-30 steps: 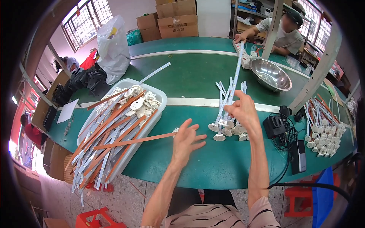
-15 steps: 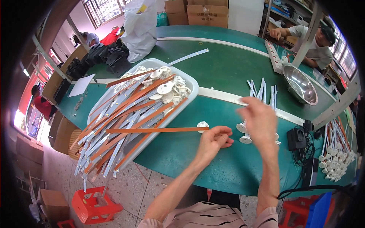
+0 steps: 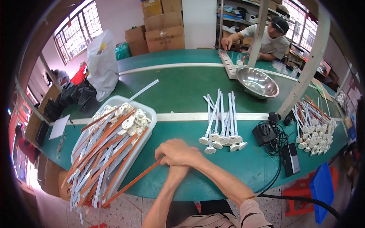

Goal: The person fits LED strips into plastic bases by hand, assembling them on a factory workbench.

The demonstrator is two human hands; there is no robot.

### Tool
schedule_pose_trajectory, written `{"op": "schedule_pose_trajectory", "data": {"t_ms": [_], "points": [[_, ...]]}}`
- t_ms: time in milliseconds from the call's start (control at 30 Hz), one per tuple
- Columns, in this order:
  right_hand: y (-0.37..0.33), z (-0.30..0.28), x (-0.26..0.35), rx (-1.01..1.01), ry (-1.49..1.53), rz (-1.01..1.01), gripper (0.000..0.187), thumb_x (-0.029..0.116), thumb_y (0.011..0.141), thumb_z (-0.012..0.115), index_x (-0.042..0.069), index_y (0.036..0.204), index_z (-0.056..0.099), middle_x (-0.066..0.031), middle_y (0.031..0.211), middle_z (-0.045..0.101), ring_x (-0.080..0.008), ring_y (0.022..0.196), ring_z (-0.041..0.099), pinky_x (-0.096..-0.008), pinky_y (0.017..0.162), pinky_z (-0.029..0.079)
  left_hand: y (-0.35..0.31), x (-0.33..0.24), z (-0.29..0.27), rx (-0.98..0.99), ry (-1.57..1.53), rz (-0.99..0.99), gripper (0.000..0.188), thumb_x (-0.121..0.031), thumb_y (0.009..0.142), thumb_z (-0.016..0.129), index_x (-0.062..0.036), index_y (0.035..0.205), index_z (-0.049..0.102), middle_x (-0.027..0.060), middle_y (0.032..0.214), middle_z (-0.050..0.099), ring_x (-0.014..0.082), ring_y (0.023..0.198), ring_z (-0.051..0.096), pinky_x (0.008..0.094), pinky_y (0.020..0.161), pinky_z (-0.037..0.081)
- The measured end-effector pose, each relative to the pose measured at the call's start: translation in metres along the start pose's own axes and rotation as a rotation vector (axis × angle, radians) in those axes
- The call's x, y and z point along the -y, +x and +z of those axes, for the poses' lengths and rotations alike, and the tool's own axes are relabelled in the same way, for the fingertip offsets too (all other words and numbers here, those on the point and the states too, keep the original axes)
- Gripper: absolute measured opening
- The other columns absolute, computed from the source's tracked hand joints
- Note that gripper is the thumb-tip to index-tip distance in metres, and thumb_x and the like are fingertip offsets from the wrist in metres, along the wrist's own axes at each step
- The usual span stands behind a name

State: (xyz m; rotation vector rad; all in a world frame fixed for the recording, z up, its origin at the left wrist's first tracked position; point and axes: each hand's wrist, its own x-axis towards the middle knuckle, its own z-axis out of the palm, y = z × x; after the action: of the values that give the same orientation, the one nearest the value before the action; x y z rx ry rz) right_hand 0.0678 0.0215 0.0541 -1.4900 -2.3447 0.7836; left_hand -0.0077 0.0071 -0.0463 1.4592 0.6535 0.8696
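Observation:
My right hand lies across my left hand, over the near part of the green table. Its fingers are curled round the upper end of an orange LED strip, which slants down to the left toward the table edge. My right hand and wrist cover my left hand's fingers, so their grip is hidden. Left of my hands, a white plastic tub holds a heap of silver and orange strips and white round discs. Ahead to the right stand several silver strips with white round ends.
A steel bowl and a power strip lie far right, near a co-worker. A black adapter with coiled cable and more white-ended strips sit at right. Metal posts rise from the table.
My view has turned right. My right hand has moved from the white-ended strips onto my left hand. The orange strip, formerly level across the tub, now slants down left from my hands.

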Motion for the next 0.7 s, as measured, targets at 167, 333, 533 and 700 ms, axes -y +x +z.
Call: {"op": "schedule_pose_trajectory", "data": {"t_ms": [167,333,533,700], "points": [[-0.025,-0.014,-0.020,-0.268,0.053,-0.152,0.018,0.018,0.074,0.065,0.006,0.087,0.066,-0.0122,0.081,0.065,-0.0294,0.082,0.060,-0.0405,0.074,0.047,0.002,-0.019,0.015,-0.212,0.144,0.139,0.022,-0.005,0.083,0.063,-0.0006,0.104,0.057,0.0082,0.101,0.061,0.0165,0.093,0.058,0.0310,0.084,0.049],[-0.054,-0.034,-0.036,-0.351,0.436,-0.037,0.017,0.017,0.078,0.059,0.001,0.085,0.060,-0.0111,0.080,0.063,-0.0235,0.076,0.060,-0.0337,0.070,0.047,0.001,-0.037,0.012,-0.106,-0.125,-0.117,0.014,-0.002,0.083,0.061,0.0026,0.097,0.062,0.0090,0.090,0.063,0.0168,0.081,0.063,0.0281,0.074,0.054],[-0.080,-0.036,-0.046,-0.275,0.849,0.038,0.016,0.015,0.079,0.065,0.000,0.080,0.059,-0.0003,0.072,0.057,-0.0069,0.070,0.050,-0.0234,0.065,0.043,0.004,-0.051,0.017,-0.177,-0.216,-0.123,0.032,-0.015,0.086,0.060,0.0018,0.113,0.058,0.0128,0.110,0.059,0.0205,0.092,0.062,0.0311,0.075,0.054],[-0.079,-0.032,-0.060,-0.351,0.652,0.165,0.022,0.018,0.073,0.067,-0.002,0.080,0.061,-0.0063,0.075,0.062,-0.0122,0.070,0.057,-0.0281,0.065,0.046,0.001,-0.055,0.014,-0.113,-0.286,-0.181,0.036,-0.010,0.088,0.055,0.0011,0.121,0.052,0.0131,0.108,0.059,0.0204,0.090,0.062,0.0328,0.080,0.053]]}}
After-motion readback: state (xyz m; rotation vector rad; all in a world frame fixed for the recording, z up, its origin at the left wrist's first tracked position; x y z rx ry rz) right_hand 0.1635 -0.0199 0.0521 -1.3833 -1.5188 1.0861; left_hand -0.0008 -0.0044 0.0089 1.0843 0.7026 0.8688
